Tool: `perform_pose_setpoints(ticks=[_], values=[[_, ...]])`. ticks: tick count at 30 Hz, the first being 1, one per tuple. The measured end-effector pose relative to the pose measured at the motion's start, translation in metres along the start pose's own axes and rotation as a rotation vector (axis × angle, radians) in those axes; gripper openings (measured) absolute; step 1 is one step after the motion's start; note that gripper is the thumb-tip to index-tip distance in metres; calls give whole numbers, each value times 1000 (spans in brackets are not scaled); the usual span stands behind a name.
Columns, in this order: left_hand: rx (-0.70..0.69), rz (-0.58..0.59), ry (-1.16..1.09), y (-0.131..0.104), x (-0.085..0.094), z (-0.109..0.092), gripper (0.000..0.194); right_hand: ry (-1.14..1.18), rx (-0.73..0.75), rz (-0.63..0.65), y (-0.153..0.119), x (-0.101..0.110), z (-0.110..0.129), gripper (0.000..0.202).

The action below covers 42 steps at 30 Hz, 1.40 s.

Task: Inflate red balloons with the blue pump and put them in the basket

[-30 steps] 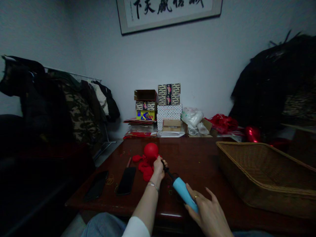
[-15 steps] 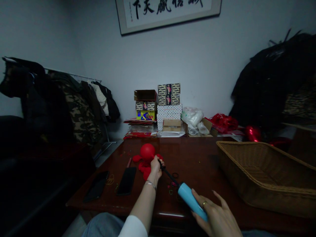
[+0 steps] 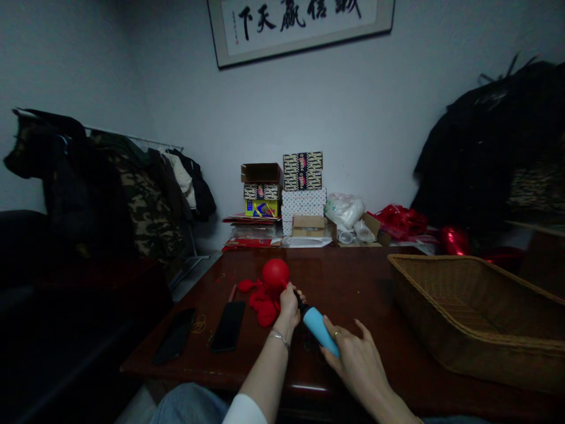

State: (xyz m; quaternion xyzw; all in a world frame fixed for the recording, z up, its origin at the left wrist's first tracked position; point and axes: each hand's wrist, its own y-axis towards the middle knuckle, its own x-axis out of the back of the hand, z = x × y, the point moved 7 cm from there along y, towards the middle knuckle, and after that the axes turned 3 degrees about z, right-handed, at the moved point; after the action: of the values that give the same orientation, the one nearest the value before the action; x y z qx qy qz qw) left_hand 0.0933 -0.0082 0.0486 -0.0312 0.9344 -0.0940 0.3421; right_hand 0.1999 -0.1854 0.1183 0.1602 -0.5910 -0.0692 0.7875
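Balloon (image 3: 276,272) round and red over the table (image 3: 344,271), neck pinched in your left hand (image 3: 290,300), your right hand (image 3: 356,358) wrapped around the blue pump (image 3: 320,331)! One swollen, seemingly untied; slack red balloons (image 3: 265,313) beside it look unfilled. Framed scroll (image 3: 300,20) seems to read 誠信贏天下, right to left; lettering on the patterned box (image 3: 302,171) is too small to trust.

Past the far edge of the tabletop (image 3: 353,285), you can read 下天贏信誠 on the framed sign (image 3: 302,29), but the patterned box's (image 3: 302,171) words look fuzzy.
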Motion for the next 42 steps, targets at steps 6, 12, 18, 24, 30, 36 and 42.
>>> perform_pose_setpoints(ticks=[6, 12, 18, 24, 30, 36, 42], values=[[-22, -16, 14, 0, 3, -1, 21, 0, 25, -38, -6, -7, -3, 51], [-70, -17, 28, 5, 9, -17, 20, 22, 91, -27, -30, -11, -20, 55], [-115, -48, -1, 17, 22, -38, 22, 15, 178, -4, -58, -4, -38, 58], [-90, -59, -31, 18, 23, -34, 21, 14, 132, 39, -60, 1, -40, 54], [-66, -54, -20, 11, 19, -21, 22, 21, 94, 3, -41, 3, -26, 52], [-46, -7, 4, 0, 5, -10, 25, 34, 39, 25, -16, 2, -9, 50], [8, 5, -8, -7, -5, 2, 22, 41, -20, 41, 2, 1, -3, 49]])
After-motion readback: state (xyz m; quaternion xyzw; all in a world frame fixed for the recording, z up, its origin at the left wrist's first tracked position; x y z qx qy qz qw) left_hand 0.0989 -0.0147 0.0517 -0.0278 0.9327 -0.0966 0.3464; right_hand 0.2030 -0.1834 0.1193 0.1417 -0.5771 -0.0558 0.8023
